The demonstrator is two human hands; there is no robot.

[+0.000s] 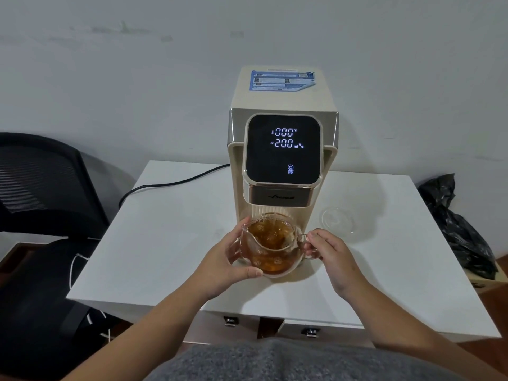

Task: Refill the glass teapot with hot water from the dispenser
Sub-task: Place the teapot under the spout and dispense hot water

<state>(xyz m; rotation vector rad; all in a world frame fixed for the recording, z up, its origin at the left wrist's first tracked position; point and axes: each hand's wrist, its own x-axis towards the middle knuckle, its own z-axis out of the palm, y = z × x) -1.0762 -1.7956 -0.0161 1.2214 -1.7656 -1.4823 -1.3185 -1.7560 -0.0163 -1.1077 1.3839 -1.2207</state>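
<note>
The glass teapot (pixel 270 247) stands under the spout of the cream-coloured dispenser (pixel 283 149), uncovered and filled with brown tea. A thin stream of water falls into it. My left hand (pixel 229 261) cups the teapot's left side and base. My right hand (pixel 334 253) pinches the glass handle on the right. The dispenser's black screen (pixel 283 148) is lit and reads 000 °C and 200 ml, with a start/stop button below. The teapot's glass lid (pixel 338 220) lies on the table to the right of the dispenser.
The white table (pixel 170 243) has drawers with knobs along its front. A black power cord (pixel 170 184) runs off the left edge. A black mesh chair (pixel 41 188) stands to the left and a black plastic bag (pixel 456 226) to the right.
</note>
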